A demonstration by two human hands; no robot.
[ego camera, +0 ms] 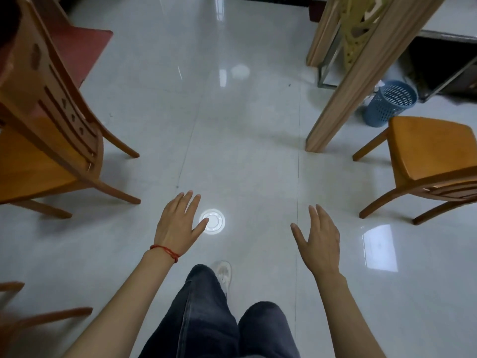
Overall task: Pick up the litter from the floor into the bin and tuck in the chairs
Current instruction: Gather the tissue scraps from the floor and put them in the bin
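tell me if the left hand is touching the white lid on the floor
Cannot tell. In the head view the left hand is open and its thumb overlaps the edge of the white lid, but from above the hand's height over the floor is unclear.

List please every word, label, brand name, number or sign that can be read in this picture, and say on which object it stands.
None: no readable text shows anywhere in this view.
White plastic lid on the floor: raised rings only, any lettering too small to tell.
Blue bin: mesh wall, no label visible.
Chair on the left: carved cut-outs in the backrest, not letters.
Shoe: blurred, no brand legible.
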